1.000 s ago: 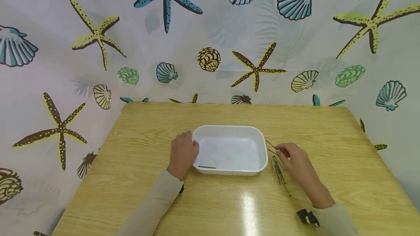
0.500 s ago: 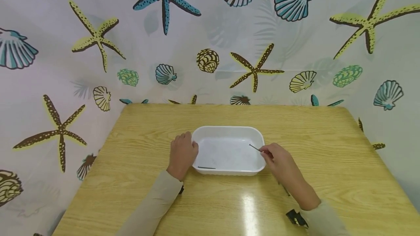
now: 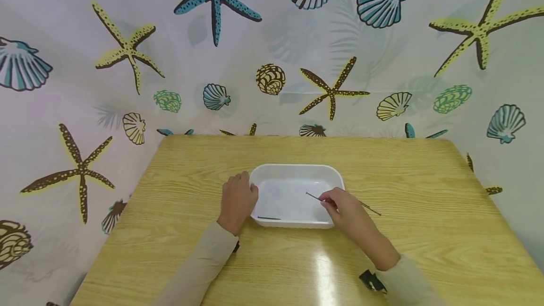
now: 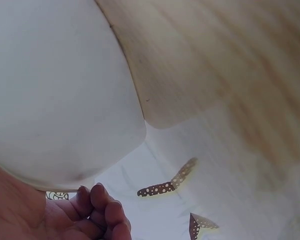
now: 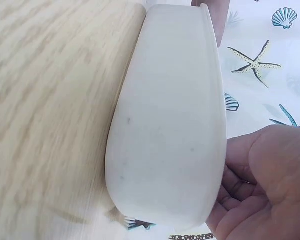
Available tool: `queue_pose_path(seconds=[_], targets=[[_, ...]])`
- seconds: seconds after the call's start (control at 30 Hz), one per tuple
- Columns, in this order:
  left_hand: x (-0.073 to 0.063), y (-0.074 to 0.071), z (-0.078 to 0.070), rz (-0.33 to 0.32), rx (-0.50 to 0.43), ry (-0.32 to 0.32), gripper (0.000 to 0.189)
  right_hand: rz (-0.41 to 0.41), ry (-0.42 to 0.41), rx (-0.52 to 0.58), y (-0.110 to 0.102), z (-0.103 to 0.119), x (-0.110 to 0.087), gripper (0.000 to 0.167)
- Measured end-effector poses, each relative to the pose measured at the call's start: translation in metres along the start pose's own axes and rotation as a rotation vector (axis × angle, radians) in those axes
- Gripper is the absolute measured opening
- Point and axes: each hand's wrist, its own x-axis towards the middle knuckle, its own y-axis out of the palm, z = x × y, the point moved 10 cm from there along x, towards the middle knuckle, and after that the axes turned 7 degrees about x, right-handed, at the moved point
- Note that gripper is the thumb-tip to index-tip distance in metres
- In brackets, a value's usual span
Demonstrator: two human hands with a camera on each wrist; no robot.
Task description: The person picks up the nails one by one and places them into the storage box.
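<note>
A white rectangular dish [image 3: 284,197] with rounded corners stands on the wooden table. At its left end, my left hand [image 3: 238,201] holds the rim, thumb over the edge; the left wrist view shows curled fingers [image 4: 115,215] beside the dish wall. My right hand [image 3: 346,209] reaches over the dish's right side, pinching a thin dark nail [image 3: 313,196] between thumb and fingertips, its head pointing left. Another nail [image 3: 268,218] lies inside along the front wall. In the right wrist view, the dish's outer wall [image 5: 165,115] hides the pinched nail.
Right of the dish, part of the loose nails [image 3: 371,208] shows on the table [image 3: 204,155] behind my right forearm; the others are hidden. A curtain [image 3: 255,37] printed with starfish and shells hangs behind and along both sides.
My right hand has picked a nail from the pile at the right and carried it left over the dish. The left hand has stayed on the rim.
</note>
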Motion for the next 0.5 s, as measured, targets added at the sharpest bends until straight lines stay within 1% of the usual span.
queue_pose_path(seconds=[0.27,0.5], targets=[[0.0,-0.002,-0.002,-0.011,-0.02,0.006,0.024,0.056,0.008,-0.021,0.02,0.0,0.007,0.006],[0.0,-0.002,-0.001,-0.009,-0.014,0.001,0.026,0.146,0.021,0.021,0.036,0.009,0.016,0.005]])
